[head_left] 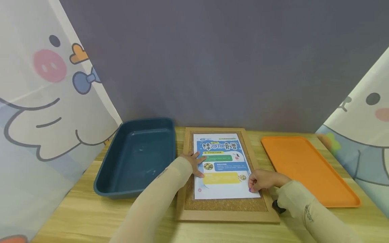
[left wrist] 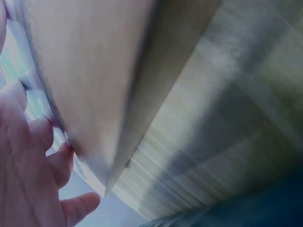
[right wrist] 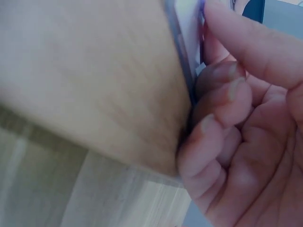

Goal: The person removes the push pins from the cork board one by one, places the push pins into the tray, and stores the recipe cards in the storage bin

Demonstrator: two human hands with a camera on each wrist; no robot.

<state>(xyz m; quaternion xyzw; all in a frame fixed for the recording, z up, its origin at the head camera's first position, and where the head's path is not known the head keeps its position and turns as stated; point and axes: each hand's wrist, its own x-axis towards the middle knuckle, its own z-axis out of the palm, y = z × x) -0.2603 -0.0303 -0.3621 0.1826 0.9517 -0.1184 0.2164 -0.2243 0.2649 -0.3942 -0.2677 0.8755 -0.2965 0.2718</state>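
A printed sheet [head_left: 218, 192] with blue, green and yellow blocks lies on a wood-framed cork board [head_left: 225, 205]. My left hand [head_left: 194, 164] rests with spread fingers on the sheet's left edge; in the left wrist view its fingers [left wrist: 61, 163] reach over the board's frame. Near the sheet's lower right corner, my right hand [head_left: 265, 179] pinches a small purple push pin [head_left: 250, 190] between thumb and index finger. The right wrist view shows only a bit of purple at the thumb tip, with the other fingers [right wrist: 203, 142] curled against the frame. The pin's point is hidden.
A deep dark blue tray [head_left: 136, 162] stands left of the board, close to my left forearm. An orange tray [head_left: 307, 165] lies to the right, partly behind my right sleeve. Beside the board's lower right corner is a black object [head_left: 278, 207]. A grey panel [head_left: 212, 67] rises behind the table.
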